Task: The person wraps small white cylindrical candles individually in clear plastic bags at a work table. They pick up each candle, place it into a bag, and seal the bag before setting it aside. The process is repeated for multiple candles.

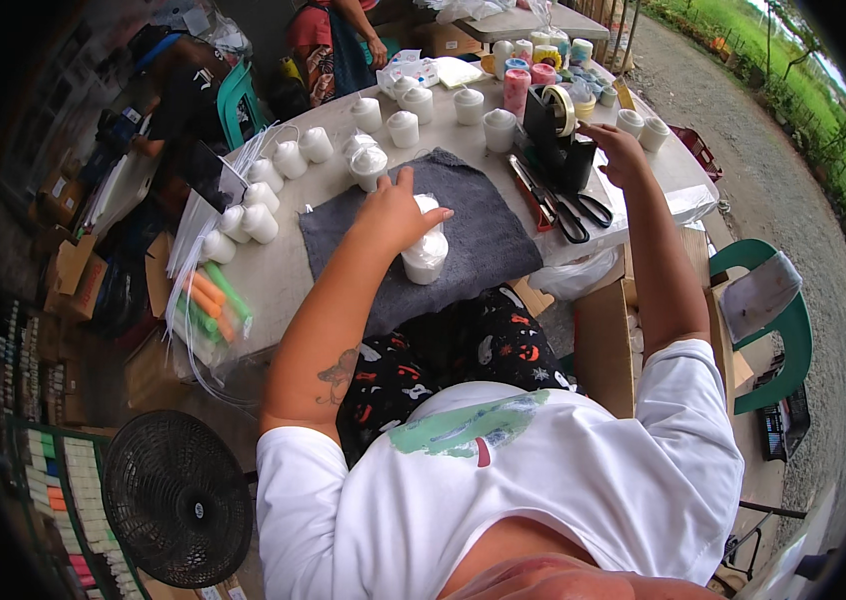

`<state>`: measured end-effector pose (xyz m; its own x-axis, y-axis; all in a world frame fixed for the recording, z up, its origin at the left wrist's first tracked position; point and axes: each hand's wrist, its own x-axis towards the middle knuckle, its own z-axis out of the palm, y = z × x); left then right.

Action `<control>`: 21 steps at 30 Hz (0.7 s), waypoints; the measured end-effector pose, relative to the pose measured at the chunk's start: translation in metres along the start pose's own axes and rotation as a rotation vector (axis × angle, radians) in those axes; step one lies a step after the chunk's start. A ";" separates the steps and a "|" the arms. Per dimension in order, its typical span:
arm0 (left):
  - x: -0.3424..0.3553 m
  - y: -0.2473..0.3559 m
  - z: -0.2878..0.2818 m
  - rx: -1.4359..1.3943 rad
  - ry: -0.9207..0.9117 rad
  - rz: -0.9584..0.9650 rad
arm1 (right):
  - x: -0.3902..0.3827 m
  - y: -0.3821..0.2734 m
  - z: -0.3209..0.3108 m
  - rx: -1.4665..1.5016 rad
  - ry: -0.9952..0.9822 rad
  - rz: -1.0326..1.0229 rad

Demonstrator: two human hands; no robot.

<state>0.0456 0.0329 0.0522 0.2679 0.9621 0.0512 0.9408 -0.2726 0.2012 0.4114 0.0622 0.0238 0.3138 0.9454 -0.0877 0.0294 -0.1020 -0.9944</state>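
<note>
A dark grey cloth (483,225) lies on the table in front of me. On it stands a white candle (426,258) in clear plastic wrap. My left hand (393,212) reaches over the cloth, fingers and thumb apart, with the thumb against the top of the wrapped candle. Just beyond those fingers is another plastic-wrapped white candle (365,160). To the right stands a black tape dispenser (568,165) with a roll of tape (558,110). My right hand (618,155) is at the dispenser's right end, fingers bent in; what they pinch is too small to make out.
Black-handled scissors (573,215) lie beside the dispenser. Several white candles (261,222) line the table's left and far sides. Coloured candles (517,90) stand at the back. Bagged orange and green sticks (208,295) lie at left. Another person (333,40) stands beyond the table.
</note>
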 end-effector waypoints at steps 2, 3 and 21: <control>-0.003 -0.020 0.011 -0.285 0.066 0.206 | -0.024 -0.008 0.004 0.130 -0.015 -0.072; -0.003 -0.030 0.016 -0.430 0.099 0.310 | -0.023 0.015 -0.003 0.037 0.003 -0.246; -0.058 -0.043 0.034 -0.162 0.115 0.504 | -0.180 0.023 0.131 0.455 -0.638 0.251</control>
<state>-0.0038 -0.0111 0.0077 0.6446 0.7095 0.2848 0.6554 -0.7046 0.2720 0.2309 -0.0692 0.0092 -0.3438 0.9194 -0.1912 -0.4009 -0.3279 -0.8554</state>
